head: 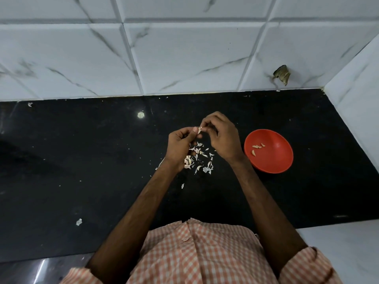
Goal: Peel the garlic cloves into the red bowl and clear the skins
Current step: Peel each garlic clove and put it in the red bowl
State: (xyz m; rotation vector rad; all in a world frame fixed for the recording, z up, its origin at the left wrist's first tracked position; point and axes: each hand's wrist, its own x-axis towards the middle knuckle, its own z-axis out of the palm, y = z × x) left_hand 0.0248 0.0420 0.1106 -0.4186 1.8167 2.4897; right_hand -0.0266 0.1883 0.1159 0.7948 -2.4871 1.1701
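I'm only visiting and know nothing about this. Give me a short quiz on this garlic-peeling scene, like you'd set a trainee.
1. True or false: the red bowl holds no cloves.
2. The bowl sits on which side of the hands? A) the person's left B) the person's right C) between them
3. Fill in: the left hand and right hand together pinch a ___ over the loose skins on the black counter.
Key: 1 false, peeled cloves lie in it; 2 B; 3 garlic clove.
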